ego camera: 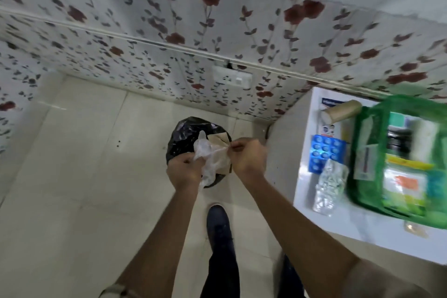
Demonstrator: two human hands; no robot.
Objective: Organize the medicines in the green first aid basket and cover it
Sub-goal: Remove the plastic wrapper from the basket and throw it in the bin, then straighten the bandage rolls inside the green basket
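Note:
The green first aid basket (358, 152) sits on a white table (377, 232) at the right, holding several medicine boxes and a dark bottle (399, 143). Beside it on the table lie a blue blister pack (324, 150), silver blister strips (329, 186) and a tan bandage roll (343, 110). Over the floor at centre, my left hand (183, 169) and my right hand (246, 155) both pinch a crumpled clear plastic wrapper (205, 155), stretched between them above a bin lined with a black bag (183, 138). A brown paper piece (220, 152) lies in the bin.
A floral papered wall runs behind, with a white socket plate (232, 77). The floor is pale tile. My dark shoe (219, 222) stands just behind the bin. A small packet (416, 228) lies on the table's near side by the basket.

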